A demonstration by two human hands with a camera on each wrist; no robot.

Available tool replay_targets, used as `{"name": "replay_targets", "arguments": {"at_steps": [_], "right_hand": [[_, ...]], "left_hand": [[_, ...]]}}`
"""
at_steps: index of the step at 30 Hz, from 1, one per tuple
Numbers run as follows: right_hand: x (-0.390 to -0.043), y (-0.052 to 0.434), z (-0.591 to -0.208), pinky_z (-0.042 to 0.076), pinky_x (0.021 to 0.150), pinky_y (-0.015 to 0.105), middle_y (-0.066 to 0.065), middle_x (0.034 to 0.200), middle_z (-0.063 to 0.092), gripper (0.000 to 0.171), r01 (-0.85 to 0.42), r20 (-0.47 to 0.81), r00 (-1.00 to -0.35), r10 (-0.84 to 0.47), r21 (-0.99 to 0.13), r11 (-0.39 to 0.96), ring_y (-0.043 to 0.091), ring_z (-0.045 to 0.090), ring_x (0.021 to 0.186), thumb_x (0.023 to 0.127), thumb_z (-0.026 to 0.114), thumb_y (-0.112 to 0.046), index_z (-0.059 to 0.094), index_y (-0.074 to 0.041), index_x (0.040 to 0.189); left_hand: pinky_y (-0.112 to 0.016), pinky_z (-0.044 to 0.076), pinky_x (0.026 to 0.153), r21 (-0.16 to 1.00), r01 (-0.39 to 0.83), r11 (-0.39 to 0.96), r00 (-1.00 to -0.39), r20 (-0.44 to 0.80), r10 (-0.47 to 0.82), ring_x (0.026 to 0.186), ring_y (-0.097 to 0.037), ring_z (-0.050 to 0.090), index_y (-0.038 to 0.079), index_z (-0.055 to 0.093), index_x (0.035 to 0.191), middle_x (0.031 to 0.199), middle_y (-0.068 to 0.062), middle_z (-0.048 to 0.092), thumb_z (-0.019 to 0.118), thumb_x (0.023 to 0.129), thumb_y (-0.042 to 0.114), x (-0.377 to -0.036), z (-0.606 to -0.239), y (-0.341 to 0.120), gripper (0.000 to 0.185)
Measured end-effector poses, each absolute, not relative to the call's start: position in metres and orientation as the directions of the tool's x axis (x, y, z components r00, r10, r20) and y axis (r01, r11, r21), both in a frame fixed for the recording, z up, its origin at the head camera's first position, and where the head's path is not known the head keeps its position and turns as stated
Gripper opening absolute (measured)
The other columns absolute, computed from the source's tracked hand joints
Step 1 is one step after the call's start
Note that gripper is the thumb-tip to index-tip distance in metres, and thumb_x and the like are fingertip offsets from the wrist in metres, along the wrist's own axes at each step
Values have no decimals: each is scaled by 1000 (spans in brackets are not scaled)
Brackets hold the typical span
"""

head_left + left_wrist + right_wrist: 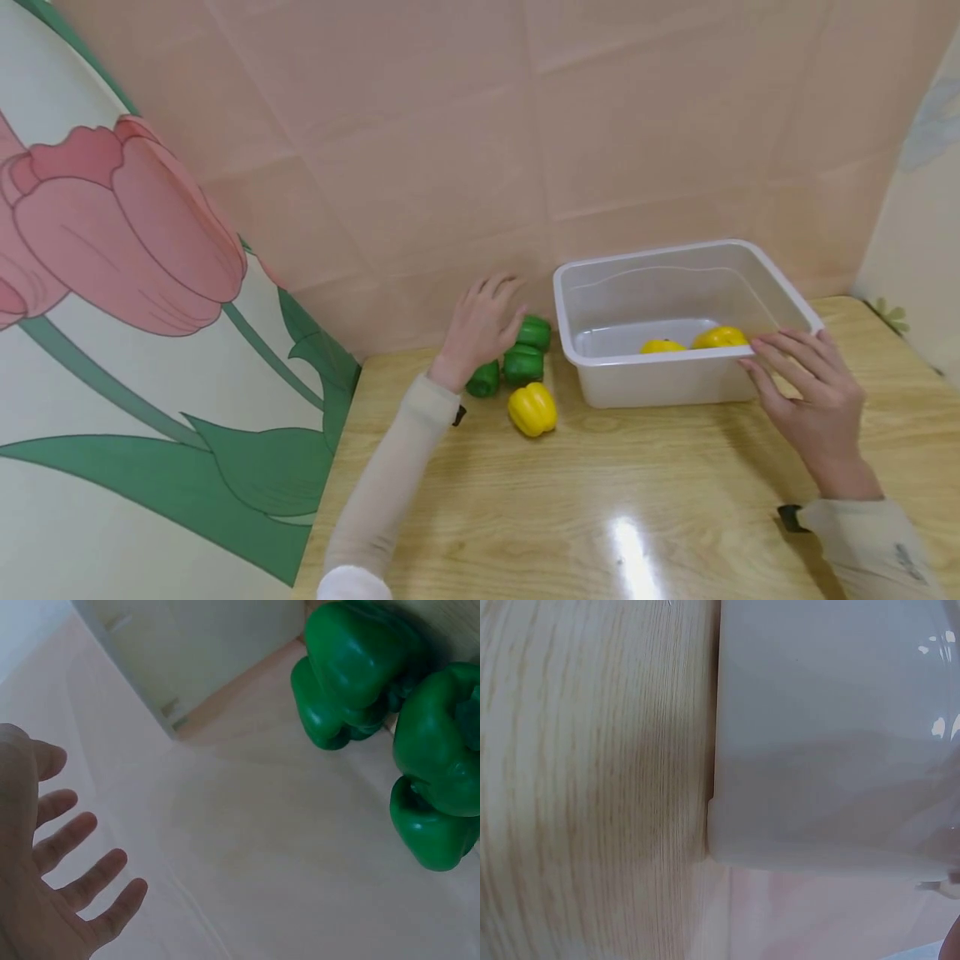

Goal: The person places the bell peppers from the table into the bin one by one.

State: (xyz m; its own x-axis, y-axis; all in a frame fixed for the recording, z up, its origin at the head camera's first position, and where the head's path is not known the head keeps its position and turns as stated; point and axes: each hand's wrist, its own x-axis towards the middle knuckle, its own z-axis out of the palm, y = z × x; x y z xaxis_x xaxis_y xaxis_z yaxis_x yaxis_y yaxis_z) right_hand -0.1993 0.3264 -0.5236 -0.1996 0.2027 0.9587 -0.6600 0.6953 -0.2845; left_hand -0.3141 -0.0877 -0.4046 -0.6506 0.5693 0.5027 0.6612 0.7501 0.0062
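Observation:
My left hand [483,325] hovers over the green bell peppers [523,365] with its fingers spread; nothing is in it. The left wrist view shows those fingers apart from the glossy green peppers [360,660]. In front of the green ones lies one yellow bell pepper [533,409]. My right hand [813,387] holds the front rim of a white plastic bin [667,383] near its right corner, fingers on top and thumb against the outside. Inside the bin are two yellow bell peppers [720,337], partly hidden by the front wall. The bin's outer wall [817,750] fills much of the right wrist view.
Everything stands on a wood-grain table [525,517]. Behind it hangs a pinkish cloth [420,150], close to the bin's back. A wall with painted tulips [127,233] borders the table's left edge.

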Motion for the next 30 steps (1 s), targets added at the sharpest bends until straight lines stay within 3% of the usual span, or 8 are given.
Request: {"name": "replay_targets", "arguments": {"at_steps": [9,18,26,30], "right_hand": [[-200,327,-526,48,115,57,19,102,81,32,-654,959,-202,197,-282,702,33,76,107,90,87,-34,86,-3,97],[-200,327,-525,48,115,56,19,101,81,31,-660,957,-203,208,-290,693,34,75,106,90,88,-32,86,-2,95],[-199,327,-524,48,115,56,19,101,81,31,-657,957,-201,209,-290,696,33,75,107,90,88,-32,86,-2,96],[-199,326,-523,48,115,56,19,101,81,31,-658,958,-200,206,-287,696,33,75,107,90,88,-32,86,-2,96]], "left_hand": [[-41,64,87,34,681,732,-638,520,569,117,-27,71,10,62,146,147,-11,62,67,105,26,-312,-412,-98,44],[-43,64,87,47,669,742,-654,511,558,113,-29,72,9,63,145,147,-12,62,69,104,26,-311,-420,-110,45],[-47,61,98,43,674,738,-642,528,556,126,-32,67,9,63,145,147,-14,63,62,108,34,-311,-427,-116,45],[-48,62,95,48,665,745,-651,527,547,127,-33,66,9,63,145,146,-13,64,62,108,35,-309,-429,-119,45]]}}
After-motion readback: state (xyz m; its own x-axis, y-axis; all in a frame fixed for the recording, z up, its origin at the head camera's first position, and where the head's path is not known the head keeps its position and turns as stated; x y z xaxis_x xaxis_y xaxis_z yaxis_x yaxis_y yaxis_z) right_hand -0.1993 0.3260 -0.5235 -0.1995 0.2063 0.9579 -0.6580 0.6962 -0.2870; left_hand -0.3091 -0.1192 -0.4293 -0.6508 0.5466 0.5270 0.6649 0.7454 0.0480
